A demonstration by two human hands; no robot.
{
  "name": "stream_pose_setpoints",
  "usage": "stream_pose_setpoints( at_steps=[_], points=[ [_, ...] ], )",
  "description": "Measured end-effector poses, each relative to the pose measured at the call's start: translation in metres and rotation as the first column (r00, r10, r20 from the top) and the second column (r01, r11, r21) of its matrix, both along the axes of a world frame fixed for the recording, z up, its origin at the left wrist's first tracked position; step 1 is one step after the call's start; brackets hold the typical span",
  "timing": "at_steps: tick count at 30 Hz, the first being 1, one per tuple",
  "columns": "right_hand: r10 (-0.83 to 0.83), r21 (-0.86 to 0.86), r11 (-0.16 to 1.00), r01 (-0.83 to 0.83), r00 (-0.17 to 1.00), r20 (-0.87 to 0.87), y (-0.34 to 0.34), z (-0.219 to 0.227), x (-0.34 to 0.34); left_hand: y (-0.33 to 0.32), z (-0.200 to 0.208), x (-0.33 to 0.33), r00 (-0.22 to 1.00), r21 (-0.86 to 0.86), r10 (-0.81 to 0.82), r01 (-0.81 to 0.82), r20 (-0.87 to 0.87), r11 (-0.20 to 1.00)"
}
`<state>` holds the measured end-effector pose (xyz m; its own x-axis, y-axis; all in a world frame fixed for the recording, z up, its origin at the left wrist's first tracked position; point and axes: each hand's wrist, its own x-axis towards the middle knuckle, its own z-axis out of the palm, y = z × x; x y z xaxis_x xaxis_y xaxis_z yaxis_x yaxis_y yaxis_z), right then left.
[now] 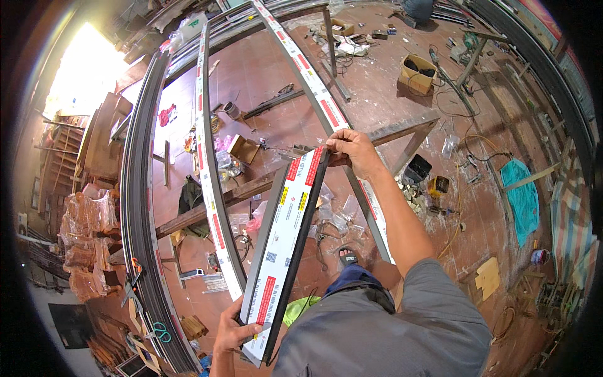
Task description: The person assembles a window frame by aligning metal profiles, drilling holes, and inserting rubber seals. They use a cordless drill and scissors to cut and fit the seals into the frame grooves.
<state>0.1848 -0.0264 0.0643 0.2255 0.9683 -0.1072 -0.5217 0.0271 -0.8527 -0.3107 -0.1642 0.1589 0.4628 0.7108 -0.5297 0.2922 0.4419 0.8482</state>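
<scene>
Across my front lies a short dark metal profile, tilted, its face covered by white protective film with red and yellow patches. My left hand is wrapped around its near end, thumb on top of the film. At the far end my right hand pinches the corner, fingers closed; part of the fingers is hidden behind the profile. Beyond it run two long profiles with similar film, one to the left and one to the right. A steel crossbar passes below them.
At left, a stack of long dark profiles carries scissors with teal handles. Cardboard boxes, cables, plastic scraps and tools litter the red tiled floor. A teal cloth hangs at right. My sandalled foot shows below.
</scene>
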Motion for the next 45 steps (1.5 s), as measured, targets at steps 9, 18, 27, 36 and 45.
stream_pose_setpoints(
  at_steps=[9,18,27,36,45],
  points=[
    [-0.092,-0.135,0.987,0.093,0.996,0.010,-0.011,-0.020,0.029,0.026,-0.004,0.049,1.000,-0.036,0.004,-0.004,0.006,0.999],
    [-0.185,-0.120,0.977,0.177,0.981,-0.060,-0.021,-0.050,0.045,0.069,-0.020,0.051,0.985,-0.082,-0.132,0.123,-0.107,0.989],
    [-0.221,-0.369,0.882,0.292,0.949,0.223,-0.040,-0.080,0.067,0.148,-0.024,0.058,0.808,0.086,-0.344,0.433,-0.477,0.897],
    [-0.194,0.101,0.950,0.296,0.305,0.932,-0.080,-0.082,0.023,0.179,-0.081,0.031,0.588,-0.024,-0.426,0.568,-0.688,0.823],
    [0.036,-0.019,0.997,0.073,-0.237,0.971,-0.097,-0.095,-0.007,0.165,-0.101,0.036,0.738,0.240,-0.158,0.402,-0.656,0.883]
  ],
)
